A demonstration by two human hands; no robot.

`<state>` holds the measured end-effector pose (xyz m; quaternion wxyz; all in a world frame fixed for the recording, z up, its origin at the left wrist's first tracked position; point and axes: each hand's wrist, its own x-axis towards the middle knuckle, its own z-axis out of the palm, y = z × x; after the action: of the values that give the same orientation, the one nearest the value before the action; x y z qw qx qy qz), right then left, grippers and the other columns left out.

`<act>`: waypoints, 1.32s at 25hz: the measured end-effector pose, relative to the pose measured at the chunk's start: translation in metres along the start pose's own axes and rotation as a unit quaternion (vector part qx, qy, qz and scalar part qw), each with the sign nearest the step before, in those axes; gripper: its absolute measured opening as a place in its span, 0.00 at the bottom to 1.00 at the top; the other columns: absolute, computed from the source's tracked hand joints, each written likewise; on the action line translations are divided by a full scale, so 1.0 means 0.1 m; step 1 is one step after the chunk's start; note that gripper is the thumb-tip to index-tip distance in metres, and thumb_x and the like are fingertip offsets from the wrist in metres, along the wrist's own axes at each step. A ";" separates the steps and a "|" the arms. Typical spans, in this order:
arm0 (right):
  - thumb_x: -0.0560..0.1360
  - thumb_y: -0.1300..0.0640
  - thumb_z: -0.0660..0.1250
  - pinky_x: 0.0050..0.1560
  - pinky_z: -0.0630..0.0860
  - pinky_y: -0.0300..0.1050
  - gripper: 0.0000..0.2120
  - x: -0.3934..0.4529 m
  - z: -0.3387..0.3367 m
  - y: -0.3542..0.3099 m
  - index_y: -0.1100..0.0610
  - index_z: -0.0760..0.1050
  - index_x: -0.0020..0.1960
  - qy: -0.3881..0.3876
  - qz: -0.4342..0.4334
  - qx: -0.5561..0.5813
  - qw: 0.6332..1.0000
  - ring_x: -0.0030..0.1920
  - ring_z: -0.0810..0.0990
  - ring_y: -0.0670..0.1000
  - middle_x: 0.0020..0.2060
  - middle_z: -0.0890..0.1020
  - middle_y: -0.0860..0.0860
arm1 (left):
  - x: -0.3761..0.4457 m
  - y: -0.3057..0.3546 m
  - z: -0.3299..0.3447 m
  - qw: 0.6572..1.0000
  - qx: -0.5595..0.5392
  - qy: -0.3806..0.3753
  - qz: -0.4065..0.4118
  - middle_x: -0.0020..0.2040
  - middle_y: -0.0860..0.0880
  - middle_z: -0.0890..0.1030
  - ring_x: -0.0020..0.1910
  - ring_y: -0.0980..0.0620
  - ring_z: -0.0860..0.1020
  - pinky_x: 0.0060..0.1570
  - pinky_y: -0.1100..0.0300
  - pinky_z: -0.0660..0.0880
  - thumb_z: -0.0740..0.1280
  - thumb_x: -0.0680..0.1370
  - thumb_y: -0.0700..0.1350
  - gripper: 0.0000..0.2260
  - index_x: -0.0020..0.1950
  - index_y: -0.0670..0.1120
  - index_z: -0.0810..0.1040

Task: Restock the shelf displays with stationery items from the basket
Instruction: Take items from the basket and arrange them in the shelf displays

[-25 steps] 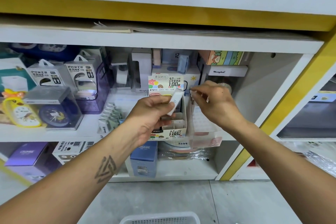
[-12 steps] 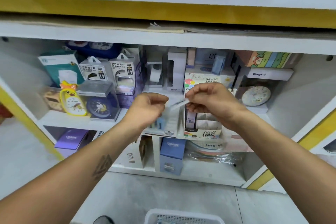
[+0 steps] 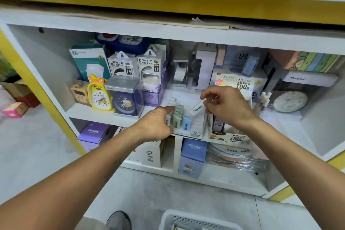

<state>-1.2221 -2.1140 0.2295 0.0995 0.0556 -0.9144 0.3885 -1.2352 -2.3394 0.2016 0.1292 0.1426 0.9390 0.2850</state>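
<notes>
White lead case (image 3: 197, 108) is pinched in right hand (image 3: 226, 105) above the shelf's (image 3: 97, 113) front edge; small packs (image 3: 177, 116) are touched by left hand (image 3: 156, 124), fingers curled.

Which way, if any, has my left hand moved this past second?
Yes: left hand went leftward, off the printed cardboard refill box to the green packs.

Arms: both are showing bare from the frame edge to the wrists, with no sleeves, watch or bands appearing.
Left forearm (image 3: 104, 158): a dark mark is showing faintly on its underside, too blurred to read.
Hands: left hand (image 3: 156, 123) and right hand (image 3: 226, 104) are wearing no gloves or rings.
Footwear: a grey shoe (image 3: 119, 220) is showing at the bottom edge.
</notes>
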 end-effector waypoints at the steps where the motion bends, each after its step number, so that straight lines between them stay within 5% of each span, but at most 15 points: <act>1: 0.78 0.63 0.66 0.49 0.82 0.55 0.10 0.00 0.01 0.00 0.48 0.80 0.48 -0.009 -0.016 -0.036 0.999 0.45 0.84 0.55 0.36 0.81 0.47 | -0.01 0.00 0.00 1.000 -0.002 0.000 0.001 0.74 0.51 0.70 0.46 0.54 0.75 0.32 0.78 0.66 0.66 0.74 0.42 0.33 0.78 0.56 0.62; 6: 0.79 0.61 0.67 0.51 0.80 0.51 0.06 -0.01 0.01 0.00 0.53 0.79 0.53 -0.027 -0.037 -0.124 0.991 0.45 0.81 0.52 0.39 0.81 0.45 | -0.05 -0.02 0.01 0.999 0.023 0.005 0.022 0.77 0.51 0.65 0.72 0.51 0.68 0.58 0.71 0.63 0.67 0.75 0.42 0.33 0.79 0.53 0.61; 13: 0.79 0.57 0.66 0.47 0.80 0.51 0.05 -0.06 0.03 -0.04 0.49 0.79 0.52 -0.085 -0.043 -0.255 0.962 0.46 0.80 0.56 0.47 0.82 0.51 | -0.04 -0.02 0.12 0.993 0.088 0.023 0.081 0.81 0.50 0.51 0.75 0.47 0.65 0.71 0.58 0.65 0.68 0.76 0.41 0.36 0.79 0.59 0.57; 18: 0.79 0.55 0.66 0.44 0.79 0.48 0.05 -0.09 0.09 -0.05 0.47 0.79 0.53 -0.087 -0.047 -0.278 0.955 0.46 0.80 0.56 0.45 0.81 0.50 | -0.05 -0.04 0.17 0.991 0.110 0.005 0.071 0.81 0.54 0.42 0.74 0.47 0.66 0.68 0.57 0.69 0.66 0.76 0.36 0.39 0.80 0.60 0.52; 23: 0.79 0.54 0.66 0.45 0.79 0.50 0.04 -0.09 0.11 -0.05 0.46 0.77 0.53 -0.087 -0.044 -0.270 0.958 0.45 0.80 0.56 0.46 0.82 0.49 | -0.06 -0.05 0.11 0.991 0.105 0.004 0.077 0.81 0.58 0.43 0.71 0.49 0.71 0.57 0.59 0.73 0.66 0.75 0.33 0.41 0.79 0.62 0.52; 28: 0.78 0.60 0.65 0.41 0.79 0.48 0.06 -0.11 0.20 -0.08 0.52 0.79 0.48 -0.112 -0.046 -0.373 0.920 0.44 0.79 0.59 0.44 0.81 0.53 | -0.02 -0.05 0.08 0.992 0.090 -0.005 0.087 0.81 0.58 0.44 0.72 0.49 0.69 0.49 0.62 0.71 0.63 0.73 0.29 0.43 0.79 0.61 0.54; 30: 0.75 0.65 0.63 0.42 0.81 0.50 0.08 -0.10 0.21 -0.05 0.55 0.79 0.46 -0.125 -0.036 -0.393 0.910 0.44 0.80 0.60 0.44 0.81 0.53 | 0.01 -0.04 0.09 0.992 0.086 -0.008 0.091 0.81 0.57 0.45 0.74 0.49 0.67 0.51 0.65 0.68 0.64 0.73 0.29 0.42 0.79 0.60 0.54; 33: 0.75 0.66 0.63 0.51 0.79 0.48 0.16 -0.16 0.15 -0.01 0.53 0.81 0.57 -0.127 -0.045 -0.346 0.929 0.55 0.80 0.56 0.56 0.81 0.48 | 0.05 0.02 0.13 0.994 0.082 -0.007 0.076 0.81 0.56 0.45 0.76 0.50 0.63 0.58 0.66 0.66 0.66 0.73 0.32 0.41 0.79 0.59 0.55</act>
<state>-1.2086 -2.1254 0.2170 0.0130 0.1072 -0.9936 0.0331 -1.2352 -2.3298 0.1917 0.1012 0.2255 0.9448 0.2151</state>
